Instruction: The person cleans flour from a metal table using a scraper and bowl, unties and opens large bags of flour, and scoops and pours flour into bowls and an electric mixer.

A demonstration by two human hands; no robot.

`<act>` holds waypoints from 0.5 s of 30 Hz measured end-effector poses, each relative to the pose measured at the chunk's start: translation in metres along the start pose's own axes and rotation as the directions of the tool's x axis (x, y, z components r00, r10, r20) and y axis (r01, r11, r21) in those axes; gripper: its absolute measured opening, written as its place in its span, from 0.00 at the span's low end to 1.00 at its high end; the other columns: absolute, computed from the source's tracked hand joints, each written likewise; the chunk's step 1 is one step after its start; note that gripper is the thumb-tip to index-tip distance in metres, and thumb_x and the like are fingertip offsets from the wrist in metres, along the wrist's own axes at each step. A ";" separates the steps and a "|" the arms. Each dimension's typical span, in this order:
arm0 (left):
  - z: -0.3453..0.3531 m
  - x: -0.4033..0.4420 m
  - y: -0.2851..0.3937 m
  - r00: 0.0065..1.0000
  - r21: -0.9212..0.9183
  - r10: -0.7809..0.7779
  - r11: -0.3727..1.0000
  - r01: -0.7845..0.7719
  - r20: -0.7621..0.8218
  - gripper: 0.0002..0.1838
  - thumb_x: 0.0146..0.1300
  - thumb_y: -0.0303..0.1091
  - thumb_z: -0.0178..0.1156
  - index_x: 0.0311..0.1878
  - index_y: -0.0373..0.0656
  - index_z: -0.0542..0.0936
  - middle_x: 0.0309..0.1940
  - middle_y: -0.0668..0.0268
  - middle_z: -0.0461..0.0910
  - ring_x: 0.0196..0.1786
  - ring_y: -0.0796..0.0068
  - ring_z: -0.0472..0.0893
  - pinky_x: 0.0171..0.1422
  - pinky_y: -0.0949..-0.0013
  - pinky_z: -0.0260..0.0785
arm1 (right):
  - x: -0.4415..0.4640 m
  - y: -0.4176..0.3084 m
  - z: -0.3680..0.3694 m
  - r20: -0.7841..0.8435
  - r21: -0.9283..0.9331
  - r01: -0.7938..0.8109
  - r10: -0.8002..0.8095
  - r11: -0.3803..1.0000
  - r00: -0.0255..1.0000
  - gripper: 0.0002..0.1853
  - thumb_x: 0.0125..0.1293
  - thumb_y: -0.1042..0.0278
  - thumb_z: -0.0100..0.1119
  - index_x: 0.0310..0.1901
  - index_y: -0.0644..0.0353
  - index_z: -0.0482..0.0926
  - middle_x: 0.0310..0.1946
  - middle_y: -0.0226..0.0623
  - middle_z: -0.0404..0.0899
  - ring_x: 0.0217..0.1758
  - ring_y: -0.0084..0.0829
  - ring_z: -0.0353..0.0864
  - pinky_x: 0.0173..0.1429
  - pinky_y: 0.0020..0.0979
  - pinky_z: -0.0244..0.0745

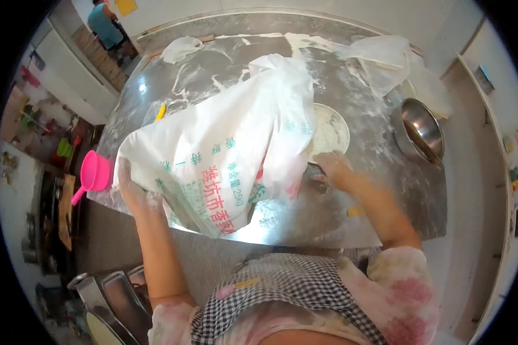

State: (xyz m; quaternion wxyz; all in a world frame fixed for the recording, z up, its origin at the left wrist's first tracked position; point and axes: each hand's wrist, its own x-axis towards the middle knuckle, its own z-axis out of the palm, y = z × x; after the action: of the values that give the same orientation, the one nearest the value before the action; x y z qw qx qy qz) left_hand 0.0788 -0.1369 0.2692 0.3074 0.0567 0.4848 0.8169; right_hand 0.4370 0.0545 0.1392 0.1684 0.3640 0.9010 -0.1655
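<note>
A large white woven sack (213, 144) with red and green printed characters lies across the metal table in front of me. My left hand (137, 194) is closed on the sack's left edge, its fingertips hidden by the cloth. To the right of the sack is a round white floury dish (332, 129), partly covered by the sack. My right hand (332, 168) is closed at the dish's near rim, fingers on top and thumb lower down. Flour dusts both hands.
A steel bowl (418, 131) with a brown object in it stands at the table's right edge. A pink scoop (94, 171) sits at the left edge. Crumpled plastic bags (380, 60) lie at the back right. Another person (105, 27) stands at the far left doorway.
</note>
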 end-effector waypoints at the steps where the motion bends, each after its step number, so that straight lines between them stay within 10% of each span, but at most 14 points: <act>1: 0.002 0.003 -0.003 1.000 0.030 0.017 0.999 -0.017 0.002 0.21 0.61 0.41 0.48 0.52 0.35 0.68 0.50 0.58 0.71 0.51 0.64 0.72 0.56 0.64 0.65 | 0.000 0.009 0.004 0.043 -0.041 0.013 -0.011 0.999 0.999 0.19 0.61 0.63 0.41 0.51 0.59 0.69 0.51 0.48 0.68 0.54 0.44 0.67 0.58 0.39 0.60; 4: 0.004 0.029 -0.018 0.987 -0.046 -0.026 0.999 0.019 -0.156 0.24 0.62 0.47 0.48 0.52 0.35 0.68 0.47 0.57 0.73 0.50 0.64 0.73 0.55 0.63 0.67 | -0.015 0.084 0.067 -0.137 0.324 -0.039 0.088 0.945 0.987 0.16 0.59 0.66 0.41 0.46 0.61 0.72 0.46 0.49 0.72 0.47 0.43 0.71 0.54 0.38 0.63; 7: 0.001 0.022 -0.018 0.993 -0.083 -0.065 0.995 0.057 -0.095 0.27 0.62 0.52 0.45 0.51 0.35 0.68 0.45 0.57 0.74 0.48 0.64 0.75 0.54 0.64 0.68 | -0.042 0.120 0.024 -0.082 -0.422 -0.049 0.015 0.905 0.997 0.14 0.58 0.66 0.45 0.44 0.62 0.73 0.43 0.53 0.72 0.49 0.45 0.71 0.53 0.40 0.64; 9: -0.005 0.017 -0.018 0.993 -0.085 -0.098 0.992 0.093 -0.063 0.26 0.62 0.52 0.46 0.50 0.36 0.68 0.44 0.59 0.74 0.45 0.66 0.75 0.52 0.64 0.68 | -0.038 0.118 -0.040 0.023 -0.158 -0.259 0.266 0.953 0.964 0.13 0.52 0.64 0.52 0.38 0.60 0.76 0.38 0.46 0.76 0.45 0.46 0.73 0.48 0.40 0.66; 11: -0.015 0.006 -0.018 0.998 -0.020 -0.057 0.998 0.057 0.002 0.20 0.60 0.44 0.51 0.47 0.37 0.69 0.42 0.60 0.73 0.43 0.70 0.76 0.49 0.67 0.69 | -0.039 0.046 -0.105 -0.356 0.082 -0.145 0.164 0.986 0.920 0.15 0.56 0.66 0.51 0.43 0.63 0.74 0.40 0.48 0.75 0.44 0.47 0.73 0.52 0.38 0.66; 15: -0.039 -0.024 -0.012 0.990 0.075 0.000 0.997 -0.011 0.141 0.14 0.54 0.26 0.58 0.44 0.37 0.69 0.36 0.62 0.73 0.38 0.75 0.75 0.43 0.72 0.70 | -0.017 -0.116 -0.183 -0.482 0.452 0.467 -0.233 0.760 0.845 0.16 0.56 0.73 0.52 0.48 0.63 0.72 0.42 0.40 0.75 0.40 0.29 0.74 0.46 0.26 0.68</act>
State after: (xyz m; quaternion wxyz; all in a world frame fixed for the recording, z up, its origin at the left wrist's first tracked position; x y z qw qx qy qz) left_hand 0.0885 -0.1759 0.2434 0.3363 0.1274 0.4924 0.7926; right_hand 0.3328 0.0417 0.3292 -0.1651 0.2432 0.8812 -0.3703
